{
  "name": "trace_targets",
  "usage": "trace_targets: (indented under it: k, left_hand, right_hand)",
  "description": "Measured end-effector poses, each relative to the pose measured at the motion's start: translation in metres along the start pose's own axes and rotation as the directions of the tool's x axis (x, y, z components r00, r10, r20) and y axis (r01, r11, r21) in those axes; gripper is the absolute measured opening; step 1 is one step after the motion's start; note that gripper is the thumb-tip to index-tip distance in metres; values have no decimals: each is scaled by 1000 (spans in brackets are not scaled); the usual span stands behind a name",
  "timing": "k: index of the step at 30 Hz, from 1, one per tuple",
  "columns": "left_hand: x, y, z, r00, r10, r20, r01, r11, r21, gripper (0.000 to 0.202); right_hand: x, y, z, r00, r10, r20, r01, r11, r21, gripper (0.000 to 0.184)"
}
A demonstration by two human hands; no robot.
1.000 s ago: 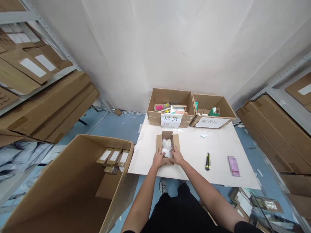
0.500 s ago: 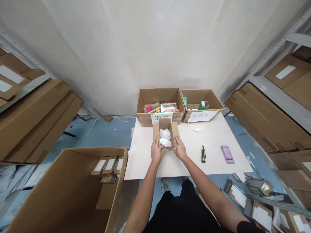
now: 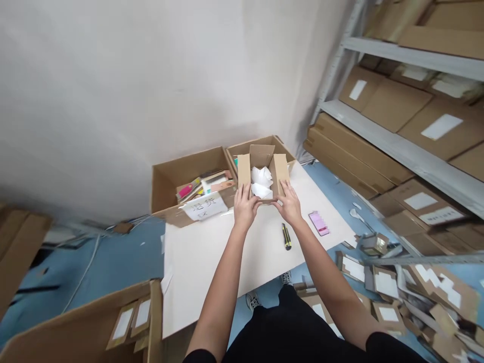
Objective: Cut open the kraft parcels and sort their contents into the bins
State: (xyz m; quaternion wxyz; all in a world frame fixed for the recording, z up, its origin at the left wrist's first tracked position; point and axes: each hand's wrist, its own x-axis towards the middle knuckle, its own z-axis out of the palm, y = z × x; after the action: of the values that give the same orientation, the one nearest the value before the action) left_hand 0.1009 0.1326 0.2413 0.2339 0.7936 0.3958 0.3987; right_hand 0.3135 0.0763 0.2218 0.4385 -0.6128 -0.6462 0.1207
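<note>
A small cardboard box [image 3: 244,169] is held out in front of me, its flaps standing open. Crumpled white packing paper [image 3: 262,181] lies inside; anything underneath is hidden. My left hand [image 3: 245,205] grips the near left corner, thumb on the front edge. On the near right corner, my right hand [image 3: 290,203] has the same kind of grip. Behind the small box is an open carton [image 3: 282,146], partly covered by it. A black and yellow utility knife [image 3: 286,237] lies on the white table [image 3: 204,272], below my right hand.
Left of the box stands a larger open carton [image 3: 177,176] of assorted goods with a paper sign [image 3: 204,207]. A pink phone-like item [image 3: 319,223] lies at the table's right. A big carton [image 3: 75,320] stands lower left. Shelving [image 3: 401,132] and floor boxes [image 3: 385,285] line the right.
My view has turned to the right. Both hands have carried the small box from in front of the left carton to in front of the right one. The knife has stayed on the table.
</note>
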Motion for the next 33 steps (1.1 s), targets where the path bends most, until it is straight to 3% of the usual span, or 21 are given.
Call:
trace_targets:
  k: [5,11,14,17,21,24,26,27,29,33]
  left_hand:
    - [62,49,98,979,149,138,-140,987,-74,12]
    - [98,124,223,894,327,307,-303,945,-125,10]
    - [99,169,282,809,369,458,-371,924,-89,13]
    - [88,216,337,690,411,596,-463,883,-75,18]
    - [59,270,397,523,469,712,-533,832,-157,25]
    - [39,297,426,422,488,764,-536,814,-223,37]
    - [32,307,435,407,499,765,-525,813,-252,45]
    - [31,310,437,416,501,759,-515,818,-257,49]
    - [33,311,435,453,496,741,-494,831,-255,53]
    - [54,299,414,550,476,686,-473,855,-214,55]
  right_hand:
    - [-5,69,-91,987,89,-132,-99,992,-75,9]
    - [-56,132,-195,920,212,-329,-303,919,-253,6]
    - [-96,154,-243,871,267,-414,-448,777,-442,11]
    - [-141,169,-288,806,337,-487,-584,591,-557,14]
    - [-206,178,-340,663,472,-581,-745,342,-572,17]
    - [-250,182,-368,477,556,-681,-862,144,-487,29]
    - [-269,185,-381,385,566,-729,-904,71,-422,40]
    - [-275,187,-385,366,559,-744,-913,63,-402,45]
    - [-275,193,-389,385,531,-755,-913,97,-397,49]
    - [-237,205,-382,521,451,-725,-854,272,-444,49]
